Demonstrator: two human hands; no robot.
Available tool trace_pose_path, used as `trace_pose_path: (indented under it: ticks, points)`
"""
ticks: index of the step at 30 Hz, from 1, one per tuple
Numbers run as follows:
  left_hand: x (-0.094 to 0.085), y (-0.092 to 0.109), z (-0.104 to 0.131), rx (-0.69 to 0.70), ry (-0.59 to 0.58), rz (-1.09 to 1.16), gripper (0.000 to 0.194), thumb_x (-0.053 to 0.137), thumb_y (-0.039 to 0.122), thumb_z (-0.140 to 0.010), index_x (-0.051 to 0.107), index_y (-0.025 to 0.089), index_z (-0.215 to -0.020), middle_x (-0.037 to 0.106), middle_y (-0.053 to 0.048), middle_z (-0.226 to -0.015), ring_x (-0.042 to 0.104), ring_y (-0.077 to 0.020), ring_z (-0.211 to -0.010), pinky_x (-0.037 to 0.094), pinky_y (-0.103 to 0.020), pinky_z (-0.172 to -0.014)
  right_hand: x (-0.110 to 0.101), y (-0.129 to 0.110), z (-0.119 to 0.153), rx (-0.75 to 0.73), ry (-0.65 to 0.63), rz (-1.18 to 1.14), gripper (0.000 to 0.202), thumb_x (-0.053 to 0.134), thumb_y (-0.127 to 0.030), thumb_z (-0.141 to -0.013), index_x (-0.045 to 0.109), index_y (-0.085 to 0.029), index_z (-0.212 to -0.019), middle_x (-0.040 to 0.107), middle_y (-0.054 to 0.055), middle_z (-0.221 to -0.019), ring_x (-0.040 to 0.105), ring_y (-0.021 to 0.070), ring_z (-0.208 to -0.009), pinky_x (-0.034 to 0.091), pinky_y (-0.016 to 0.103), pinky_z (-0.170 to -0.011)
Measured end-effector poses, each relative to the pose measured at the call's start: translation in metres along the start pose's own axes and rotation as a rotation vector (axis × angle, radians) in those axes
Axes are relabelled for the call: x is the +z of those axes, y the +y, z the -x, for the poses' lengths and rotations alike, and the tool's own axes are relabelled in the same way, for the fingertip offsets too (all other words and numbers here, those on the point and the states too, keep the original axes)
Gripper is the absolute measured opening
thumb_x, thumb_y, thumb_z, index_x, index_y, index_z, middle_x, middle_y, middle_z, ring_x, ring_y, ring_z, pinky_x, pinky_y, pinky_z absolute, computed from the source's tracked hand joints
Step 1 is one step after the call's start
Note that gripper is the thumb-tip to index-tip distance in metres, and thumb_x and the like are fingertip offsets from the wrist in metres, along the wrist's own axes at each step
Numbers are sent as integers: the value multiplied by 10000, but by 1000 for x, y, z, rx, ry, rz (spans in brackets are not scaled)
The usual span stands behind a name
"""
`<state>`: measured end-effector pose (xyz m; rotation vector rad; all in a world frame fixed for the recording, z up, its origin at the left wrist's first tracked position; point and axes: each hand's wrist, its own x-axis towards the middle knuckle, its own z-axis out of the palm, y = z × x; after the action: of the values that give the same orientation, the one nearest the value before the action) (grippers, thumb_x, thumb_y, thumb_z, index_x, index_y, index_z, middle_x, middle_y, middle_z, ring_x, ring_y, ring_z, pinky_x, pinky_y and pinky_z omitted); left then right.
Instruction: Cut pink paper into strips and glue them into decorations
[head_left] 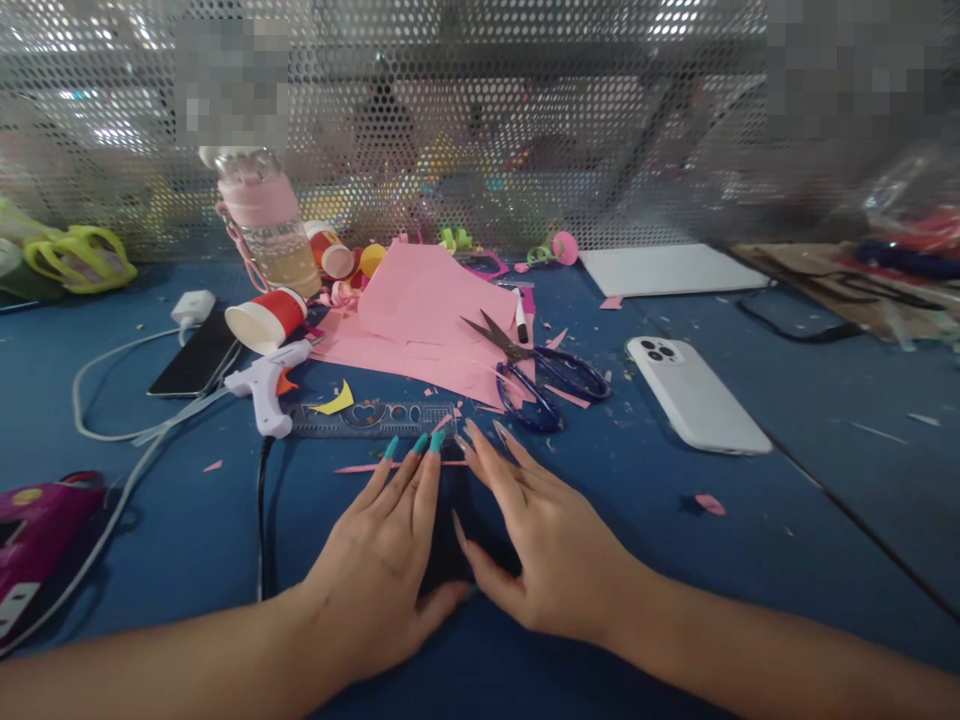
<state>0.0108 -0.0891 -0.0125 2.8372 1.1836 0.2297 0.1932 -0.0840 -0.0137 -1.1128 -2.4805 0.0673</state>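
Observation:
My left hand lies palm down on the blue table, fingers stretched forward and holding nothing. Beside it, my right hand is also laid out flat, its thumb close to the left thumb. Just past the fingertips are a thin pink paper strip and a clear stencil ruler. A white glue gun rests at the ruler's left end. Blue-handled scissors lie open on pink paper sheets, next to a white marker. A yellow paper scrap sits by the ruler.
To the right is a white phone; at left, a black phone with a charger. A red paper cup lies tipped near a pink-topped bottle. A white board lies by the perforated metal screen.

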Motion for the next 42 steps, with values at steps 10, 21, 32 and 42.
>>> trace_pose_path:
  ticks: [10,21,32,42]
  points:
    - [-7,10,2,54,100,-142,614,483,336,-746,374,-46,-1214,527,-271,-1204,531,-334,-1102,465,-439,-901,3,-6,3,-49,183,82,753,415,-187,-785,36,72,-1382,517,287,-1217,496,292,-1153,451,478,-927]
    - [-8,7,-2,33,139,-129,707,475,327,-703,260,-33,-1273,486,-274,-1253,425,-349,-1198,432,-476,-924,8,-5,2,-87,-29,42,786,393,-250,-821,-49,113,-1360,434,341,-1263,415,336,-1208,414,515,-948]
    - [-15,13,3,86,177,-142,625,475,209,-717,287,-45,-1256,588,-235,-1139,580,-284,-1035,443,-402,-913,-1,-19,11,-82,134,-4,772,393,-207,-799,-27,93,-1373,503,302,-1222,506,302,-1139,483,456,-893]
    - [-26,-34,-28,181,-35,-298,212,533,338,-816,584,134,-790,575,-91,-777,545,-251,-777,443,-356,-622,-1,12,-1,52,398,-122,512,428,-96,-800,321,-80,-1300,495,217,-1260,446,258,-1203,428,462,-951]
